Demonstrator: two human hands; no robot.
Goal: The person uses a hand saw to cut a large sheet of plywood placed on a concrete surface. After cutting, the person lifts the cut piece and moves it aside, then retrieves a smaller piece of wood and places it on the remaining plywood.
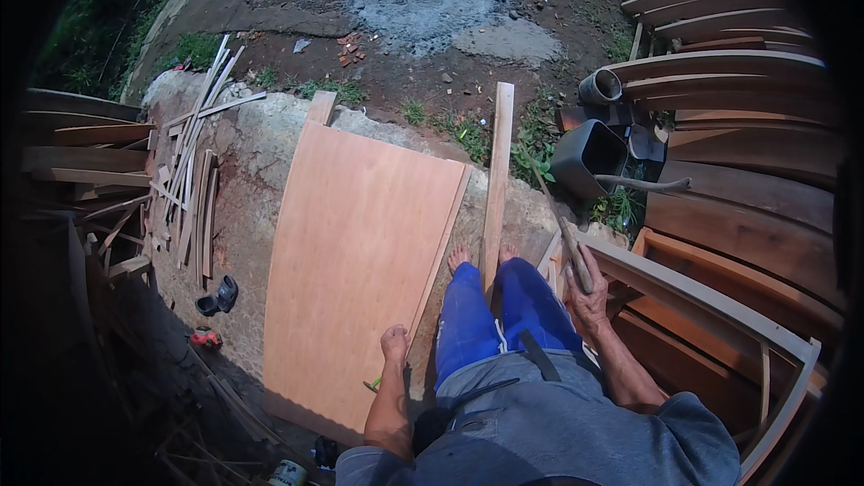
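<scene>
Gripping a slender wooden stick [571,241] is the right hand [590,299].

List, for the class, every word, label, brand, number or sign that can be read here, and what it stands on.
No readable text anywhere.
Pale, round container at the lower edge: markings too small and blurred to read.
Small red-and-black object on the ground: too small to tell whether it is lettered.
Large, pinkish-brown wooden panel: no lettering visible.
Long, brown wooden stick in the right hand: none visible.
</scene>
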